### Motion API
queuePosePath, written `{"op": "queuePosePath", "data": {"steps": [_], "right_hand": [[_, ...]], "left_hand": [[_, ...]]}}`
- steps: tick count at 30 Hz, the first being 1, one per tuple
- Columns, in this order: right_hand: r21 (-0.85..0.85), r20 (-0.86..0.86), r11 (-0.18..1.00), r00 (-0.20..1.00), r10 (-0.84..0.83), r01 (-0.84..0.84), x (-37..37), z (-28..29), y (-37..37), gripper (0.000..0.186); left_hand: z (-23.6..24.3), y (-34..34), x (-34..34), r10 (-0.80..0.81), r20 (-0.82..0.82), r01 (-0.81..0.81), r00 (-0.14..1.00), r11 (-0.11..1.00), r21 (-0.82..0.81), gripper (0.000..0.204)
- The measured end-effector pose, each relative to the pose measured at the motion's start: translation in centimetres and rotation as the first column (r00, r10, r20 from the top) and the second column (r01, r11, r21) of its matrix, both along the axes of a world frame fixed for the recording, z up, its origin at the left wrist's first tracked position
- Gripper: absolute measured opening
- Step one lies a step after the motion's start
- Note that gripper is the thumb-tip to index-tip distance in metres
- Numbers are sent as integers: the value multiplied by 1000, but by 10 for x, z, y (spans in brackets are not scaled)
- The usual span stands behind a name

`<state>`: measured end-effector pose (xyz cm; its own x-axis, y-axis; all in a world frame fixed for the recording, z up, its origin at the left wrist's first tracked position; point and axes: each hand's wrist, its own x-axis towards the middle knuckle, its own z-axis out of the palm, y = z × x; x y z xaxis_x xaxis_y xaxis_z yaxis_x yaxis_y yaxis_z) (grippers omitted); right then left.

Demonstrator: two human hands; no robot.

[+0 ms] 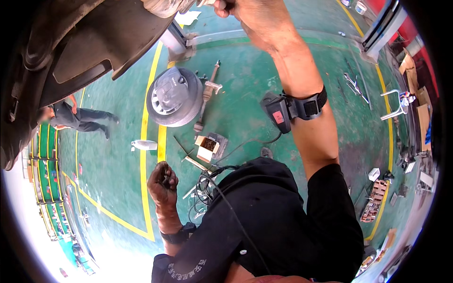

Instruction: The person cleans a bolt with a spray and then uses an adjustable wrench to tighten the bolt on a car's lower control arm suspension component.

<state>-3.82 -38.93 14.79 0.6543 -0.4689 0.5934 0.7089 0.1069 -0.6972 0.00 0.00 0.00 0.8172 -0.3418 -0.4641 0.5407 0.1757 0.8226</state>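
Looking pale and grimy, overhead part [171, 6]; left hand [163, 183], right hand [250, 14] curled, hold unclear

Your shirt [269, 207], 5 o'clock: matt cloth
Your forearm device [275, 109], 2 o'clock: matt plastic
Panel [96, 45], 10 o'clock: matt, smooth-looking
Tyre [193, 97], 10 o'clock: dull rubber
Shaft [206, 95], 11 o'clock: rough, rusty metal
Floor [252, 104] under you: smooth, glossy paint

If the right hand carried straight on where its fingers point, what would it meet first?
Probably the pale grimy part at the picture's top edge, just left of the right hand; cropping and depth leave any existing contact unclear.
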Motion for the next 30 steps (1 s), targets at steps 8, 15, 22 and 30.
{"op": "queuePosePath", "data": {"steps": [8, 15, 22, 30], "right_hand": [[-138, 165, 950, 952, -257, 280, 0, 6, 10, 24], [53, -4, 994, 995, -99, 99, 9, 5, 2, 33], [-114, -133, 993, 991, -2, -13, -8, 5, -4, 45], [86, -104, 995, 994, -33, 42, 5, -1, 0, 41]], "left_hand": [[-4, 0, 2, 10, 0, -10, 1000, 1000, -29, 21], [-3, -2, 1, 17, 7, -16, 1000, 999, -33, 21], [-1, 0, -1, 26, -3, -26, 1000, 999, -36, 19], [-5, 9, 1, 45, -3, -45, 999, 997, -69, 19]]}}
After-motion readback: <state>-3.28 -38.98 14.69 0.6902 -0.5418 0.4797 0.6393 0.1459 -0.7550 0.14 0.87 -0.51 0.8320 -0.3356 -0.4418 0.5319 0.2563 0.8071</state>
